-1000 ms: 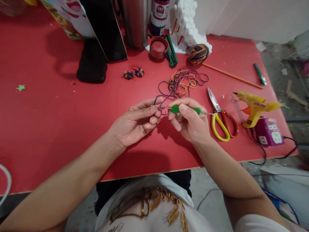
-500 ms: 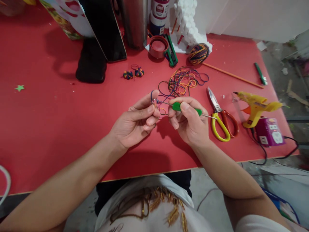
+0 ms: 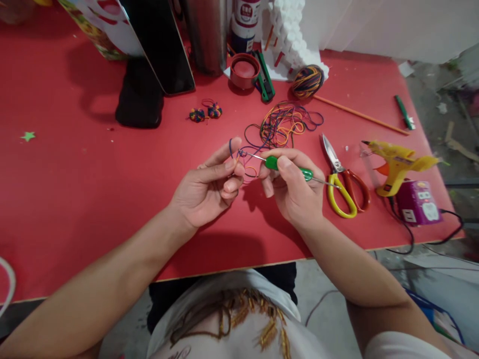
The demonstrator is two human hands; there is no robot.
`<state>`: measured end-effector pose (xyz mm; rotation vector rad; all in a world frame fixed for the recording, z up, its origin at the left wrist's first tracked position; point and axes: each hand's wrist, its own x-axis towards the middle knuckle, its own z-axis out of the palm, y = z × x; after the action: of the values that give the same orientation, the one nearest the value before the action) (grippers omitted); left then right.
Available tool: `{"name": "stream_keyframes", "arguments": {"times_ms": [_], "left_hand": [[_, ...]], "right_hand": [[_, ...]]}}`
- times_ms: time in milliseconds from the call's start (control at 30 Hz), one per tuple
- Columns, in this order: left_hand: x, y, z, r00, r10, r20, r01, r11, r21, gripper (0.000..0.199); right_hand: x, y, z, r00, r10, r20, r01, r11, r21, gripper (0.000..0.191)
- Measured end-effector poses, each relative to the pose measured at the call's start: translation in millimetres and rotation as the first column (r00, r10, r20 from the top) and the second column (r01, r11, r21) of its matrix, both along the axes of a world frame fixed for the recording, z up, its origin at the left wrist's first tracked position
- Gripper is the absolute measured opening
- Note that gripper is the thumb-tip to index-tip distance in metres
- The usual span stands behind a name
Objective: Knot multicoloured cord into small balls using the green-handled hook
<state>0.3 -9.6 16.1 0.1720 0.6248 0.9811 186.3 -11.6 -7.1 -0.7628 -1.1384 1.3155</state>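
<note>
My left hand (image 3: 209, 187) pinches multicoloured yarn between thumb and fingers, with a dark blue strand looped over its raised index finger. My right hand (image 3: 297, 184) grips a crochet hook (image 3: 272, 162) by its green handle. The hook's thin metal tip points left and meets the yarn at my left fingertips. Behind my hands, loose yarn (image 3: 282, 124) lies in a tangle on the red table (image 3: 93, 199). Two small knotted yarn pieces (image 3: 205, 112) rest further left. A wound yarn ball (image 3: 307, 81) sits beyond the tangle.
Scissors (image 3: 340, 182) lie right of my right hand, near a yellow glue gun (image 3: 396, 164) and a purple box (image 3: 419, 202). An orange stick (image 3: 361, 115) and green cutter (image 3: 265, 77) lie further back. Behind stand a phone (image 3: 160, 45), metal bottle (image 3: 207, 35) and red lid (image 3: 244, 71).
My left hand has shifted slightly left, and the blue loop has moved with its index finger. The hook's tip now sits a little right of that finger, and its handle has turned slightly.
</note>
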Motion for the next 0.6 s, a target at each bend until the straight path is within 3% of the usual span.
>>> {"name": "stream_keyframes", "arguments": {"times_ms": [167,333,600], "left_hand": [[1.9,1.3,-3.0,0.999,0.015,-0.049,-0.015,1.0,0.005,0.039],[5.8,0.4,-3.1,1.0,0.016,-0.012,-0.017,0.999,-0.045,0.046],[2.6,-3.8,0.2,0.987,0.014,0.162,-0.009,1.0,-0.029,0.045]], "right_hand": [[-1.3,-4.6,-0.8,0.988,-0.088,0.131,0.073,0.99,0.119,0.017],[-4.6,-17.8,-2.3,0.869,-0.294,0.397,0.164,0.93,0.329,0.022],[-5.4,-19.9,-4.0,0.883,-0.293,0.367,0.086,0.869,0.487,0.031]]}}
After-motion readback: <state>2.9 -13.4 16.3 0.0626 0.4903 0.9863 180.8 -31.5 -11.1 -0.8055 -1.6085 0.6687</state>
